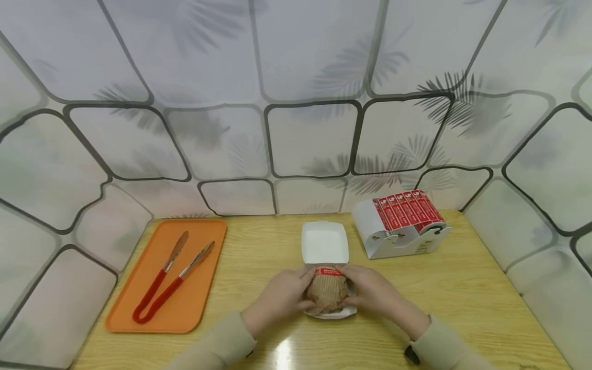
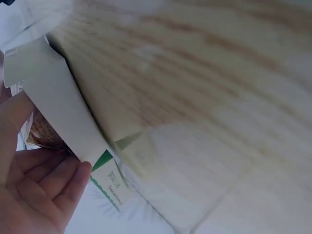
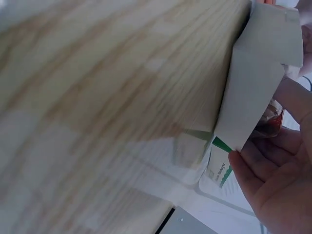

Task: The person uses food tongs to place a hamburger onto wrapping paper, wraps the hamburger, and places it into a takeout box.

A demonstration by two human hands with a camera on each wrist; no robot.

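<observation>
A round bundle in brown paper (image 1: 327, 294), probably a wrapped burger, has a red printed strip across its far side. It sits in the base of an open white clamshell box (image 1: 325, 242), whose lid leans back. My left hand (image 1: 284, 293) grips the bundle's left side, thumb nearer me and fingers toward the lid; my right hand (image 1: 373, 290) grips the right side the same way. In the left wrist view, fingertips lie by the box wall (image 2: 63, 105) and a green-edged flap (image 2: 108, 180). The right wrist view shows the box wall (image 3: 253, 90) beside the right fingers.
On the left lies an orange tray (image 1: 203, 288) bearing red-handled metal tongs (image 1: 162, 288). A white dispenser (image 1: 384, 246) with several rows of red printed labels (image 1: 407, 208) stands at the back right. Patterned walls (image 1: 305, 144) enclose the wooden table (image 1: 259, 246).
</observation>
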